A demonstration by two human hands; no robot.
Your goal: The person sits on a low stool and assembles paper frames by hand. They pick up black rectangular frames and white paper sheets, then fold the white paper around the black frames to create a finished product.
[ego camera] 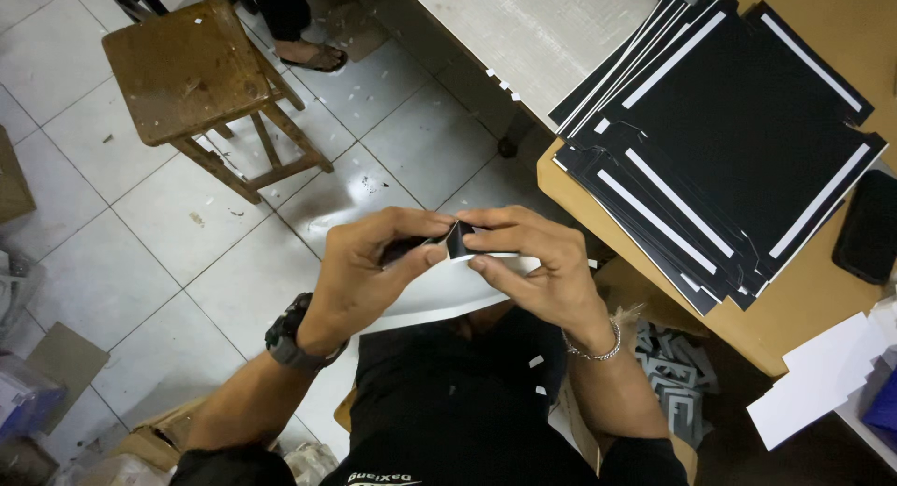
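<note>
Small black folded card piece [457, 240] with white underside, perhaps a box flap, pinched above the lap.

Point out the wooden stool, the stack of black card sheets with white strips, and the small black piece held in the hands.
Brown wooden stool [187, 67], head view, on its seat.
Stack of black card sheets with white strips [738, 121], head view, on the top sheet.
Small black folded card piece [458, 240], head view, on its upright flap.

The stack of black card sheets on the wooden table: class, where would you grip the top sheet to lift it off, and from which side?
Grip the top sheet of the black card stack at its near-left corner, which overhangs the wooden table edge. Coming from the floor side probably suits best: the sheets lie flat and fanned, so only the overhanging edges give fingers room underneath.
</note>
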